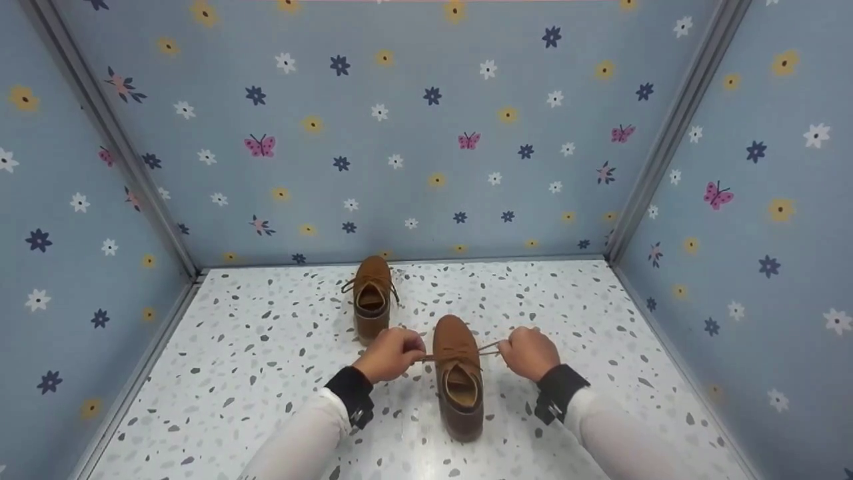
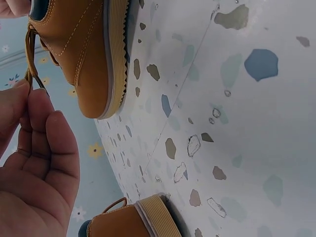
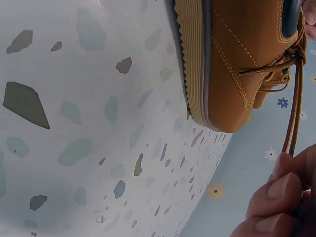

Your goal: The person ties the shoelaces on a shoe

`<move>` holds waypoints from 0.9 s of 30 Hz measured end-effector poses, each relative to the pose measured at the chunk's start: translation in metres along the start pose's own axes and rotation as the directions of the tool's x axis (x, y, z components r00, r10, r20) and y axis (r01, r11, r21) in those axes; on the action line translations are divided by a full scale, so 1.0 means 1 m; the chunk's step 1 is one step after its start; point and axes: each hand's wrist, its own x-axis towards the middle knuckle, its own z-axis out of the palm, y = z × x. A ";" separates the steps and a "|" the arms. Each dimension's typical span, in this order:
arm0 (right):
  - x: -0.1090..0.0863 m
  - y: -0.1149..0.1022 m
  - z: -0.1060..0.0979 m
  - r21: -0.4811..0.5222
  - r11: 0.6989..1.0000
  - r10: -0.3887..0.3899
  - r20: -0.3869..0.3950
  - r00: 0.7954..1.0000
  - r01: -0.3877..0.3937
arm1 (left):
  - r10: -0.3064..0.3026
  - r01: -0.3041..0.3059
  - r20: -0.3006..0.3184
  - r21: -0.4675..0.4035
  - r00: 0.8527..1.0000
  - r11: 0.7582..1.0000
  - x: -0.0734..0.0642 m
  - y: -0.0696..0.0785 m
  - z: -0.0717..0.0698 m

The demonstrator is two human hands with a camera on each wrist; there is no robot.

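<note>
A brown lace-up shoe [image 1: 454, 332] stands on the floor between the hands, toe toward the far wall. On its left side, the left hand [image 1: 392, 355] pinches a doubled brown shoelace [image 2: 30, 54] between thumb and fingertips. To the right, the right hand [image 1: 531, 353] holds another doubled stretch of shoelace [image 3: 295, 106], drawn out sideways from the shoe. In the right wrist view a knot [image 3: 297, 51] sits over the shoe's opening, and a loose lace end lies across its side. The right hand's fingers are curled, partly cut off by that frame's edge.
A second brown shoe [image 1: 373, 272], its laces tied in a bow, stands farther off to the left near the back wall. The speckled floor [image 1: 266, 400] is bounded by flower-patterned panels [image 1: 400, 147] at the back and both sides, with grey metal posts in the corners.
</note>
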 end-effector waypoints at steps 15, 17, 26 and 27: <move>0.005 0.008 0.009 -0.004 0.994 0.106 0.094 0.990 -0.106 | -0.018 0.016 0.041 0.057 0.999 0.998 -0.004 -0.008 -0.003; 0.005 0.010 0.009 -0.005 0.994 0.112 0.103 0.988 -0.112 | 0.005 -0.007 0.030 0.079 1.000 0.997 -0.005 -0.009 -0.004; 0.007 0.014 0.012 0.006 0.988 0.150 0.125 0.981 -0.152 | 0.000 -0.004 0.042 0.099 0.999 0.995 -0.005 -0.015 -0.005; 0.007 0.015 0.012 0.012 0.988 0.153 0.125 0.980 -0.156 | -0.007 0.003 0.043 0.094 0.999 0.996 -0.005 -0.016 -0.006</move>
